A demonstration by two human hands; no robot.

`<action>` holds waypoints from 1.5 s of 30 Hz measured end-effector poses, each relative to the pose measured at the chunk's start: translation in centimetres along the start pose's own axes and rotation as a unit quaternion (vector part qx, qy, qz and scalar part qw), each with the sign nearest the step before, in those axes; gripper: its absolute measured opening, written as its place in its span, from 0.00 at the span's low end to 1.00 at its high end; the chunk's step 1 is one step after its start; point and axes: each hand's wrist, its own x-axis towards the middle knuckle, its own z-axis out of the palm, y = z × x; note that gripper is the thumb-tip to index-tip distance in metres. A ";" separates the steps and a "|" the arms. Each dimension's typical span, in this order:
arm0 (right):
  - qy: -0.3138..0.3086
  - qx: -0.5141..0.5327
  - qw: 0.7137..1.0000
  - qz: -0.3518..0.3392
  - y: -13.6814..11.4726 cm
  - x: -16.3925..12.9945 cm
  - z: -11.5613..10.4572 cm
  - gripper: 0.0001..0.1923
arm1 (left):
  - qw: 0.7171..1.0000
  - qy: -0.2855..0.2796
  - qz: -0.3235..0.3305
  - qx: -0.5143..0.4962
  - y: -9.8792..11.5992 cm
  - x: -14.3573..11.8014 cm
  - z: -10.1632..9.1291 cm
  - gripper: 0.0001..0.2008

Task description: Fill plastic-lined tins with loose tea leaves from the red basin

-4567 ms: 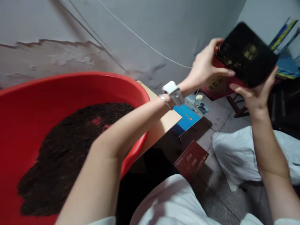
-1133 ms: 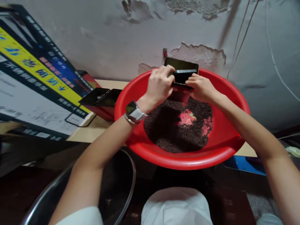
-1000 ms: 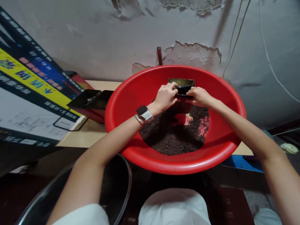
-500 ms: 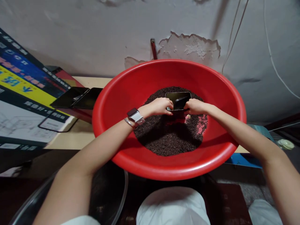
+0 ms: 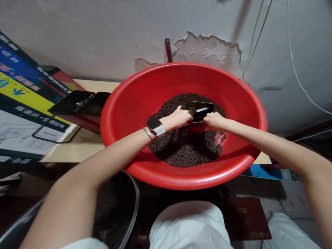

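Head view: a large red basin (image 5: pixel 241 152) is seen resting on a pale wooden bench (image 5: pixel 77 150), its far rim close against a peeling grey wall (image 5: pixel 103 34). A mound of dark loose tea leaves (image 5: pixel 186 148) fills the basin's middle; bare red wall is left open all round the mound, widest on the left side and toward the far rim. To the left of the basin, two dark flat lids (image 5: pixel 80 103) are lying on a red box, just beside the rim, with a printed carton (image 5: pixel 23 103) behind them. Below the near rim a metal bowl (image 5: pixel 121 207) is partly visible at lower left, and the person's white-clad knees are seen at the bottom edge.

A small red box with a dark open top (image 5: pixel 199 112) is set in the far half of the mound, sunk partly into the leaves, mouth tilted toward the camera. It lies directly between the two hands, touching both.

The left hand (image 5: pixel 178 118), with a watch (image 5: pixel 156 126) on the wrist, is closed on the box's left edge, fingers curled over the rim. The right hand (image 5: pixel 214 121) is closed on the right edge in the same way, thumb on the near side. Both grips are pressed tight on the box; the fingertips are partly hidden behind it. Both forearms cross the near rim well above it.
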 end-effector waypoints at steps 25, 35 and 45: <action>0.075 0.080 0.989 -0.097 -1.3 -1.8 -3.8 0.12 | 0.930 0.104 -0.129 -0.329 -1.6 -0.9 -1.8 0.19; 0.343 0.189 0.920 -0.035 4.6 -12.9 -8.9 0.10 | 0.951 0.089 -0.148 -0.256 1.6 -1.1 -1.3 0.14; 0.022 0.026 0.996 0.086 3.1 -6.0 0.8 0.10 | 0.987 0.051 -0.144 -0.055 4.2 -1.9 -1.5 0.14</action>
